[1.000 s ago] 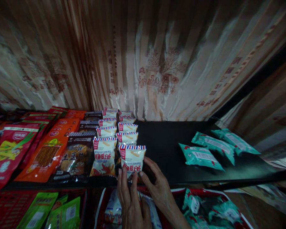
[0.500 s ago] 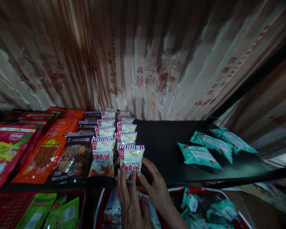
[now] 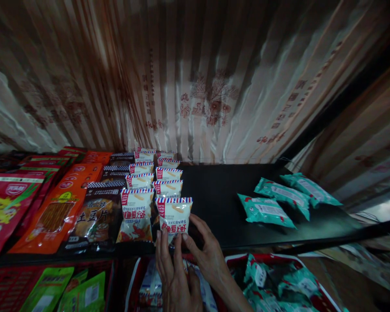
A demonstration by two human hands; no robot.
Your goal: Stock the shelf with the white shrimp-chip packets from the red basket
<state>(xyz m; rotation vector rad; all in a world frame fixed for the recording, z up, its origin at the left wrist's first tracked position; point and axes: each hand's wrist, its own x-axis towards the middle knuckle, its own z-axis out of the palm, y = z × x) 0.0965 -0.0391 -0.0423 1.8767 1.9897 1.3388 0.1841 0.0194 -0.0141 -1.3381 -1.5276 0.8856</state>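
A white snack bag (image 3: 173, 214) with a striped top edge and red lettering stands at the shelf's front edge, heading the right row of matching bags. The fingers of my left hand (image 3: 177, 275) are stretched out and rest against its lower front, the thumb apart below. My right hand (image 3: 209, 253) holds the bag's lower right side, thumb at the front and fingers along the edge. Just left stands another white snack bag (image 3: 136, 216) of the same kind. More bags of this kind (image 3: 167, 188) are lined up behind. The bag's bottom is partly hidden by my fingers.
Brown potato-slice bags (image 3: 95, 216), orange packets (image 3: 58, 208) and red packets (image 3: 11, 208) fill the left of the black shelf (image 3: 211, 195). Teal packets (image 3: 266, 210) lie at right. Below are a red basket (image 3: 6, 281) with green pouches and a white-rimmed bin (image 3: 323, 284) with teal packets.
The view has shifted slightly, so the shelf goods appear a little further left. Both hands stay at the same white snack bag, nearly unchanged in pose.
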